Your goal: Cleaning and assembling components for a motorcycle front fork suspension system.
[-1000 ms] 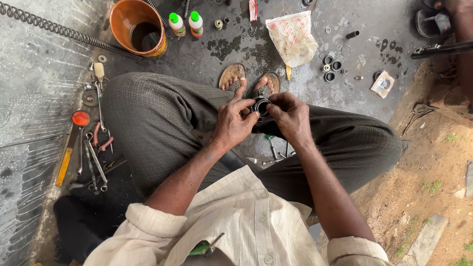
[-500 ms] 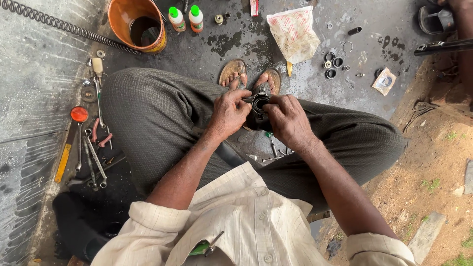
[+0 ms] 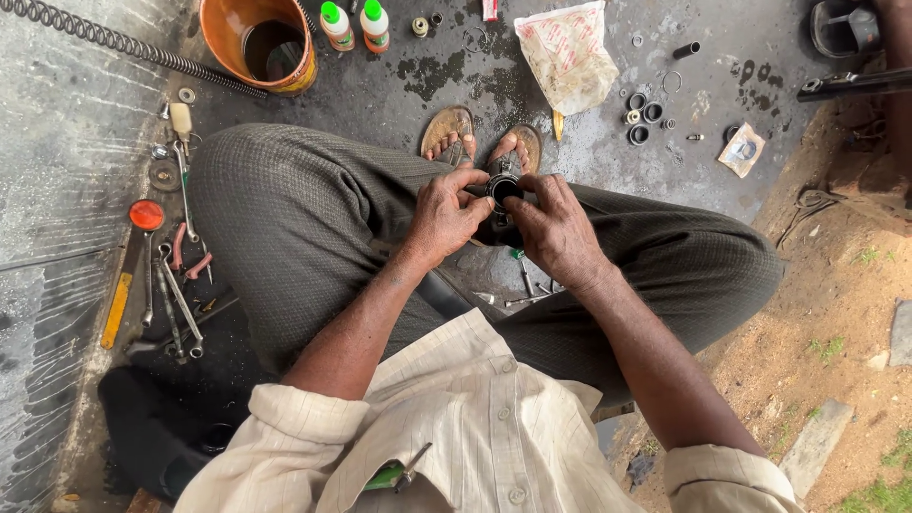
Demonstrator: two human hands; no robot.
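I squat on a greasy concrete floor (image 3: 608, 161) with both hands joined in front of my knees. My left hand (image 3: 443, 217) and my right hand (image 3: 554, 231) both grip a small black ring-shaped metal part (image 3: 502, 189), fingers pinching its rim from either side. It sits just above my sandalled feet (image 3: 448, 133). A screwdriver with a green handle (image 3: 521, 267) and thin metal rods lie on the floor below my hands, between my legs.
An orange bucket (image 3: 258, 43) and two green-capped bottles (image 3: 355, 25) stand at the top. A long spring (image 3: 123, 46) lies top left. Spanners and pliers (image 3: 176, 285) lie left. A plastic bag (image 3: 567, 55), small rings (image 3: 641, 116) and dirt ground (image 3: 845, 313) are to the right.
Both hands stay closed on the black ring part; the fingers have shifted slightly around its rim. The view has drifted a little.
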